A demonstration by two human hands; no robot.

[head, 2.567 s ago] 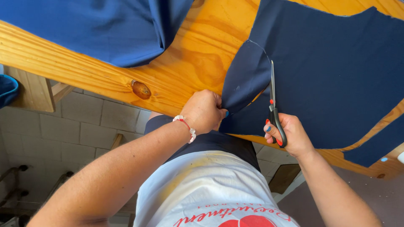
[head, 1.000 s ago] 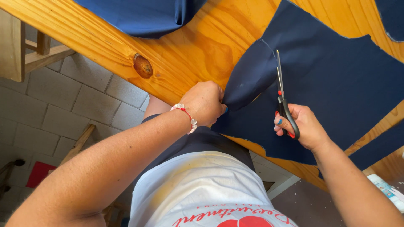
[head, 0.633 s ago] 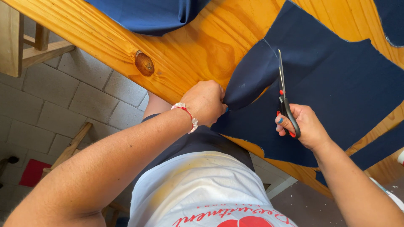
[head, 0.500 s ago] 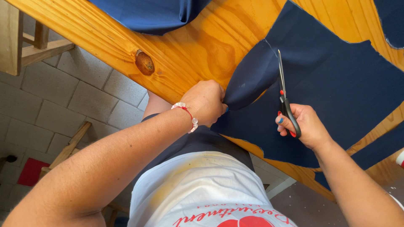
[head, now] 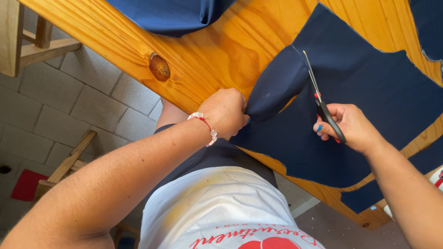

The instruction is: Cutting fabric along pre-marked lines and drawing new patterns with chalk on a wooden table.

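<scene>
A large piece of navy blue fabric lies on an orange wooden table and hangs over its near edge. My left hand, with a beaded bracelet at the wrist, pinches a lifted flap of that fabric at the table edge. My right hand grips black-handled scissors. Their blades point away from me along the cut edge of the flap, and I cannot tell how far they are parted.
More blue cloth is bunched at the far left of the table. Further navy pieces lie at the right edge and lower right. Below are a tiled floor, wooden frames and a red object.
The scissors have advanced further along the fabric, away from me. My left hand keeps hold of the flap. The view has shifted slightly.
</scene>
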